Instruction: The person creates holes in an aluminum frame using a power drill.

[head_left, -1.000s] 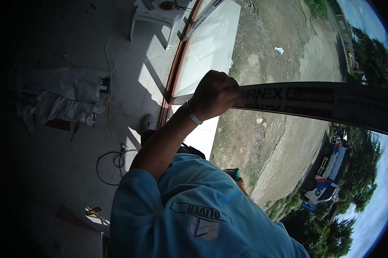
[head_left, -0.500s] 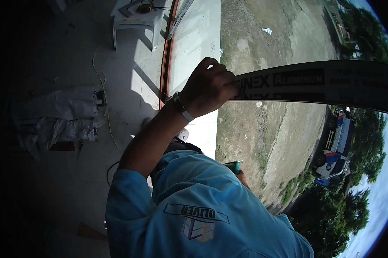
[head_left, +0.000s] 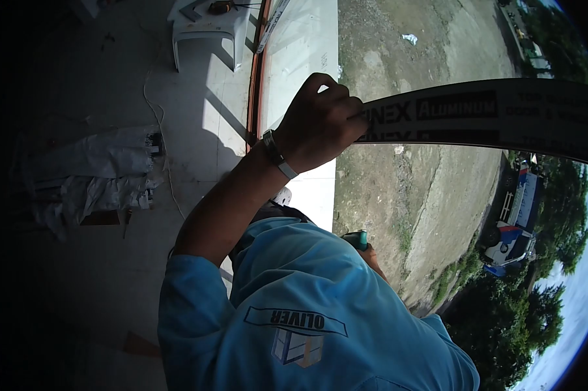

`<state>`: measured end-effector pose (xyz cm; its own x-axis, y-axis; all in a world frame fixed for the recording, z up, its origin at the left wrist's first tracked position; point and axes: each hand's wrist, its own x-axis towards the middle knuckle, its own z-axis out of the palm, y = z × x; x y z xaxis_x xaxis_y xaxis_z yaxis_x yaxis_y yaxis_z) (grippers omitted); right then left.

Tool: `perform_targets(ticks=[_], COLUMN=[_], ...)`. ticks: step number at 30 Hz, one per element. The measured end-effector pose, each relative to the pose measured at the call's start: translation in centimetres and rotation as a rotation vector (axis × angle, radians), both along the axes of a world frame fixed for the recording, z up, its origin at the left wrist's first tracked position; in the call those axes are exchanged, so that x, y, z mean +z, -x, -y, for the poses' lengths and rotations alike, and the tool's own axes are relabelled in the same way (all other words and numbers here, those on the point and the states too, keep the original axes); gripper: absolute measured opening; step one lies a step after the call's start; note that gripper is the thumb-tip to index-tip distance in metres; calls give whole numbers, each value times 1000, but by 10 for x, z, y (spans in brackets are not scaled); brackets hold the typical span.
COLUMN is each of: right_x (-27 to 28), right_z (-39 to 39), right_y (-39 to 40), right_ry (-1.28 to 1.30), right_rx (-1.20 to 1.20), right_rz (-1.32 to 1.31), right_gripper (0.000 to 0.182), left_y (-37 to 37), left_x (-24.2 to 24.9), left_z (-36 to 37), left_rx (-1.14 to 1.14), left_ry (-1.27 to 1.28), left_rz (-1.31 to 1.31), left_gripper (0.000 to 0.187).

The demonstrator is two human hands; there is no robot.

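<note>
Left hand (head_left: 316,124) clamped on the end of a printed aluminium strip (head_left: 489,117).

Grip of the left hand closed tight, fingers curled over the strip's near end, a wristband (head_left: 277,156) just below. Strip held up in the air, running from the fist out to the right edge of the view, lettering "ALUMINUM" legible on it. Right hand (head_left: 374,259) low beside the blue shirt (head_left: 307,293), mostly hidden, next to a teal object (head_left: 357,239); grip there impossible to tell. Behind the raised arm, a pale panel (head_left: 300,58) in a reddish frame. Farther left on the floor (head_left: 111,260), a white plastic stool (head_left: 209,29), a thin cable (head_left: 157,111) and wrapped bundles (head_left: 92,169).
</note>
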<state>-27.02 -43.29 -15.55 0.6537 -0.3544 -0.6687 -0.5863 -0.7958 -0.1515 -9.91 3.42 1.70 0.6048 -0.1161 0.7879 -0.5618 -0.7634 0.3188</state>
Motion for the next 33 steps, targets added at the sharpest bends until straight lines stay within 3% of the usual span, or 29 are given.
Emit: perform_targets(ticks=[4,16,19,26,33], right_x=[35,15,33,-3,18], right_z=[-41,-52,-78,-66,-79], right_y=[-16,-19,-23,-15,-16], right_ry=[20,58,-62,2,-107], right_rx=[-25,21,-75,30,-75], right_rz=[-47,-12,-73,-38,-23], right_gripper=[65,61,63,62,63], left_y=[0,2,5,6,2], left_x=[1,-9,-13,-49,-88], left_z=[-1,0,1,1,0], left_rx=[-3,21,10,18,25], left_ry=[-16,-36,-86,-161,-139], left_rz=[32,-29,-107,-153,-119], left_gripper=[7,7,8,5,6])
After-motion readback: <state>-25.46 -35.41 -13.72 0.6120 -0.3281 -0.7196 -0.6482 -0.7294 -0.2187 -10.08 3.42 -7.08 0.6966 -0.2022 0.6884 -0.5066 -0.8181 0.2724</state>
